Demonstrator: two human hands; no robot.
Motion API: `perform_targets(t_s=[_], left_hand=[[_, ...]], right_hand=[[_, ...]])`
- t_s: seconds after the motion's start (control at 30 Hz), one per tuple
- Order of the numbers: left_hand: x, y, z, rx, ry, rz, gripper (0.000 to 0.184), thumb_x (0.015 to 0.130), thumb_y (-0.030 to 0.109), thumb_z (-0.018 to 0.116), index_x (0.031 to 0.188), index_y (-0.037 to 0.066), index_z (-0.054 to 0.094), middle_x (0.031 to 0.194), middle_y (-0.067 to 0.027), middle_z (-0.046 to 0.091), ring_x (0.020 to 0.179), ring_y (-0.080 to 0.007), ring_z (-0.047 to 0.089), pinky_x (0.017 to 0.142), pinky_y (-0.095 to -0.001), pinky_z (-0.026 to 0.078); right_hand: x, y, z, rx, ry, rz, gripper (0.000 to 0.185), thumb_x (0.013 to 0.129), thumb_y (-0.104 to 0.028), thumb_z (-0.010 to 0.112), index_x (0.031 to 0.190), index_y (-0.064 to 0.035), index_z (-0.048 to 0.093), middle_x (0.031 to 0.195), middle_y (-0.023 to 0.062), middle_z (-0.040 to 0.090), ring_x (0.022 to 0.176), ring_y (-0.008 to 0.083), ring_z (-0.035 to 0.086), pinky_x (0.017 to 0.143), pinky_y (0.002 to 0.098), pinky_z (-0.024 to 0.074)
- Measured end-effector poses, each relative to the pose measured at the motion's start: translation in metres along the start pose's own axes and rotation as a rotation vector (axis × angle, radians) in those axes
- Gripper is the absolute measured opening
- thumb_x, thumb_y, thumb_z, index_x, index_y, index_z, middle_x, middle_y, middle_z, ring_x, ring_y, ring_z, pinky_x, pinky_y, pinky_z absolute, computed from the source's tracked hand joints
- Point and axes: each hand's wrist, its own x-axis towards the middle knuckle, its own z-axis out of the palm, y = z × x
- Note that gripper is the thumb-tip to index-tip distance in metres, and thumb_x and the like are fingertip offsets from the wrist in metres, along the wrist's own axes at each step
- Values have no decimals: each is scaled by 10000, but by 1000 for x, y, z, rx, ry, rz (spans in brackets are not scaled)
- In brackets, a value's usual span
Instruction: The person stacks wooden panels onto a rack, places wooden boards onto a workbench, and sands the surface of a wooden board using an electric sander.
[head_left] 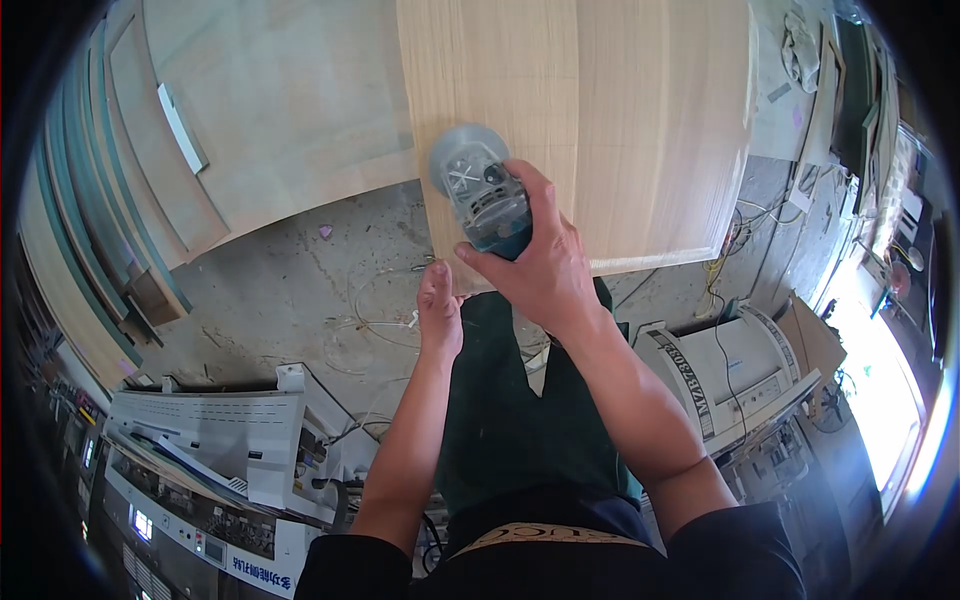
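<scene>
- Head view: the right hand [555, 265] has its grip closed around the body of a power sander [485, 195] – thumb on one side, fingers over the other.
- The sander sits on a light wooden panel [660, 130], its round grey pad [447, 160] just inside the panel's left edge.
- The left hand [440, 312] is at the near left corner of the panel, thumb up and fingers curled – whether its grip has hold of the edge, I cannot tell.
- Left of the panel, a wide pale board [290, 110] reaches towards a row of upright boards [85, 200].
- Below, a cable [385, 335] trails over the grey floor [290, 265], between two white machines [210, 430], one at each side of the person's legs [485, 400].
</scene>
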Motion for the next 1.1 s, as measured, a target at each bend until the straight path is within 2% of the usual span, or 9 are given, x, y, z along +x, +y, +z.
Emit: perform_targets(t_s=[0.13,0.2,0.43,0.5,0.7,0.73,0.8,1.03,1.1], left_hand=[[-2,3,6,4,40,1,546,1032,518,553,1357,79,528,1281,-45,635,1124,-166,623,948,-364,479],[-3,8,17,-41,103,31,409,1029,510,566,1139,121,628,1105,8,672,985,-95,616,835,-314,478],[-5,9,12,-2,129,-1,405,1030,503,570,1134,116,627,1122,-3,676,1009,-108,623,857,-315,483],[-4,7,6,30,73,-38,610,1022,535,556,1428,85,487,1417,-70,575,1286,-219,555,1061,-419,427],[-4,5,6,24,81,-6,624,1029,519,551,1462,78,458,1438,-70,563,1309,-220,538,1068,-422,418],[-5,7,11,27,71,-12,624,1029,519,551,1462,78,458,1438,-70,563,1309,-220,538,1068,-422,418],[-6,11,21,-18,120,53,490,1037,493,553,1306,86,597,1290,-44,660,1162,-182,636,995,-377,492],[-2,4,13,-29,156,51,581,1026,487,573,1427,72,509,1420,-64,582,1295,-219,559,1093,-427,420],[-4,4,13,-24,169,49,595,1024,492,574,1437,71,497,1436,-66,568,1311,-221,546,1101,-434,411]], right_hand=[[-4,14,-14,-17,55,37,881,758,-211,882,1470,-152,367,1267,205,648,1166,401,653,972,460,526],[-5,20,-24,25,111,64,873,757,-195,883,1467,-156,377,1246,211,657,1149,391,667,959,455,535],[-11,44,-61,24,202,113,884,759,-202,880,1480,-143,372,1269,191,636,1171,354,651,989,434,515],[-13,50,-70,8,233,127,888,759,-208,880,1484,-138,372,1283,186,625,1181,345,641,999,428,508],[-16,57,-77,90,282,195,894,751,-235,887,1481,-145,379,1297,173,621,1189,355,637,992,436,511],[-15,55,-78,91,218,194,892,749,-241,888,1478,-154,381,1293,174,628,1186,366,641,987,443,514],[-12,55,-78,89,166,200,890,747,-247,888,1475,-162,383,1289,175,635,1183,376,646,982,450,518],[-12,83,-108,73,205,158,906,734,-228,892,1472,-167,371,1263,206,650,1170,397,654,976,462,524],[-14,96,-125,108,276,180,904,737,-235,893,1474,-158,375,1259,208,647,1177,364,653,990,441,514]])
